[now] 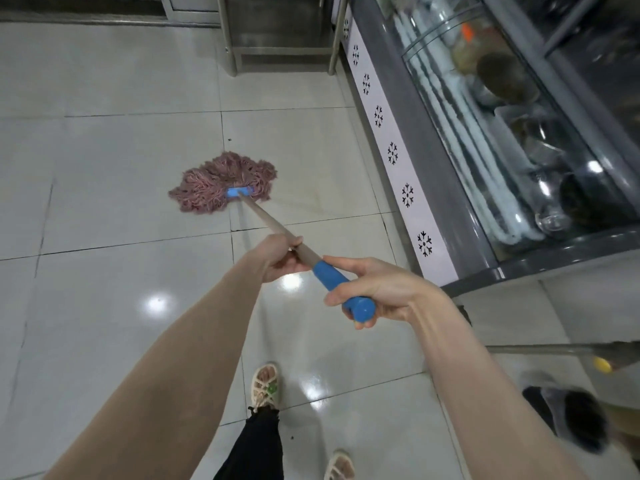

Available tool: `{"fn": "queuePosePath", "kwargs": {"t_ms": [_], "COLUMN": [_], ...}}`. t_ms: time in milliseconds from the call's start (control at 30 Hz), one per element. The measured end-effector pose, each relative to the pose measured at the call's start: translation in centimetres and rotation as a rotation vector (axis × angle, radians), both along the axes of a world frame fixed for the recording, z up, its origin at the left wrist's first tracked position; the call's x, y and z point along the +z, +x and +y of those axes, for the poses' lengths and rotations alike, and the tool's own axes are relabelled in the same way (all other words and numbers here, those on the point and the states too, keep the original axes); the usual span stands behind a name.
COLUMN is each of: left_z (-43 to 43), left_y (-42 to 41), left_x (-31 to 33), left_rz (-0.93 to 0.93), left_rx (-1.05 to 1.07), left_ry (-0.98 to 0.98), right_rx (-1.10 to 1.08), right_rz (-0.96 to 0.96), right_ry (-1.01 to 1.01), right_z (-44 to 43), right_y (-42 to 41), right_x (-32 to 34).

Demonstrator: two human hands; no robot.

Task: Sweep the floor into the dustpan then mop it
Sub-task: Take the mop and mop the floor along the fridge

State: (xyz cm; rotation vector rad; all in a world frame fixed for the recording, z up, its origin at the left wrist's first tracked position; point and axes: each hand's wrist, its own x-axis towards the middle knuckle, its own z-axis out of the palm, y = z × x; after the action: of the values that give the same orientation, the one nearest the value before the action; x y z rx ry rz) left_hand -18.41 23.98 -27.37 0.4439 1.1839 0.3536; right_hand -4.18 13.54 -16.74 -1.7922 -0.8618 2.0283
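Head view: I see the left hand (280, 258) with its fingers curled round the pale mop handle (266, 220), just on the far side of the blue grip (332, 278). The right hand (377, 289) is wrapped round that grip at the near end. The pink mop head (221, 183) lies spread on the grey tiled floor (104, 168) at centre, beyond both hands and well left of the glass display counter (450, 168); a sandalled foot (265, 386) stands on the near tiles.
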Motion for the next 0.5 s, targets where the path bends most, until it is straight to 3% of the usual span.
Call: {"fn": "queuePosePath", "kwargs": {"t_ms": [500], "left_z": [-21.0], "left_y": [24.3], "left_x": [-1.1], "left_rz": [-0.111], "left_rx": [-0.278], "left_ry": [0.0], "right_rx": [-0.372], "right_rz": [-0.086], "right_ry": [-0.012], "right_z": [-24.3], "right_y": [18.6], "right_x": [1.0]}}
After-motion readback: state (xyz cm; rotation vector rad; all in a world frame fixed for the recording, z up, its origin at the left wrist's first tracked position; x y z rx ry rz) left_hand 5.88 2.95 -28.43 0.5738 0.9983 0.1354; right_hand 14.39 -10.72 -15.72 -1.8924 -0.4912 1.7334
